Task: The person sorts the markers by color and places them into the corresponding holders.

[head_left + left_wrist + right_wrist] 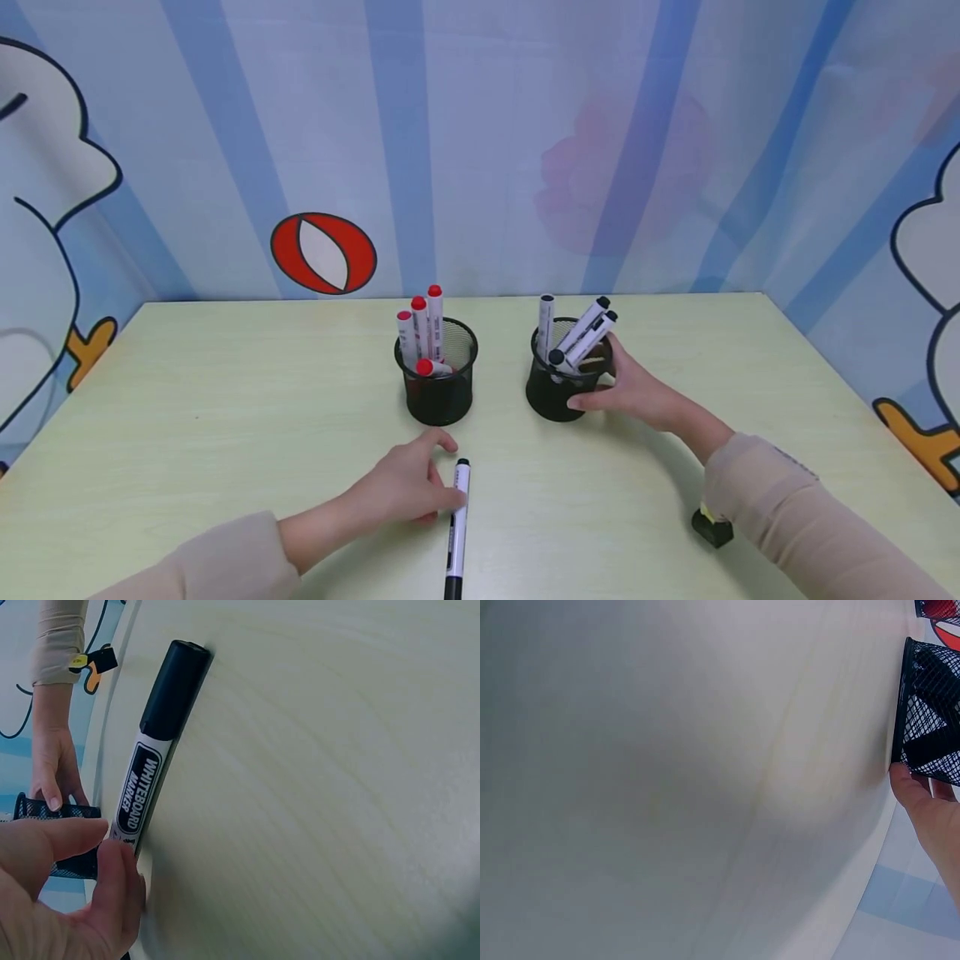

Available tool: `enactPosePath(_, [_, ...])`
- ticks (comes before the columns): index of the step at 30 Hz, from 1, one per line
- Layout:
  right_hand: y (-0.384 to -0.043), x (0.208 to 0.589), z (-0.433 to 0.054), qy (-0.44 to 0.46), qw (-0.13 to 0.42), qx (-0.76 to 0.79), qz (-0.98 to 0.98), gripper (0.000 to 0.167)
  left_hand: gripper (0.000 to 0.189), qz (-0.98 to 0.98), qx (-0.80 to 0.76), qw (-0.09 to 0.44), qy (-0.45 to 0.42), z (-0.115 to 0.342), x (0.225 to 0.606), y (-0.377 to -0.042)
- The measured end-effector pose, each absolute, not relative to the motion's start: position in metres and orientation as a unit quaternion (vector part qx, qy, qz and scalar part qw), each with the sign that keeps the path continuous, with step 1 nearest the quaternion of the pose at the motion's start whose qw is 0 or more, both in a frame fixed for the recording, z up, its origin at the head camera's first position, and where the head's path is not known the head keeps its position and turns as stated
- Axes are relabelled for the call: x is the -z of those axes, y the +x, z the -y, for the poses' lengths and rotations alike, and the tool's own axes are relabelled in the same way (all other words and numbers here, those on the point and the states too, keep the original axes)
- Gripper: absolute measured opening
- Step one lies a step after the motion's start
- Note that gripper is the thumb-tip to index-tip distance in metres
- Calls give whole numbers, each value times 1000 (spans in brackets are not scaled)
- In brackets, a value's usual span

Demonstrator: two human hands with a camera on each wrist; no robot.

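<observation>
A white whiteboard marker [458, 529] with black ends lies lengthwise near the front of the table. My left hand [405, 483] is at its upper half, thumb and fingers pinching the barrel. The left wrist view shows the marker's label [137, 787] just beyond the fingertips. My right hand [637, 387] grips the right-hand black mesh pen cup [555, 396], thumb in front and fingers round the far side. That cup holds several black-capped markers [588, 333]. In the right wrist view the thumb presses near the base of the mesh cup [934, 712].
Left of the gripped cup stands another black mesh pen cup [440, 404], with several red-capped markers [422, 329] in it. The pale wooden table [262, 400] ends at a printed blue curtain [480, 150]. A small black device [712, 528] is at the right sleeve.
</observation>
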State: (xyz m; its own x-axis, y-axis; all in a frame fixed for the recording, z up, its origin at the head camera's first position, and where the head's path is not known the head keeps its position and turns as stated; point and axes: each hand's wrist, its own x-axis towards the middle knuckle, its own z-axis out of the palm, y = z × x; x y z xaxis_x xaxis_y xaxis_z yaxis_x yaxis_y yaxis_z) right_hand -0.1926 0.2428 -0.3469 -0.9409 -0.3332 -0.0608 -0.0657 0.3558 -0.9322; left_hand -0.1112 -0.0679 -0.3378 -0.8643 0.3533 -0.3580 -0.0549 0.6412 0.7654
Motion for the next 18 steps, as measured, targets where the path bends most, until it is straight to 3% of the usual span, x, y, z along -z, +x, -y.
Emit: enactPosePath(18, [-193,347,-244,-117,134,551,-816,106,43,-884,-395,204,142,56,343,-110])
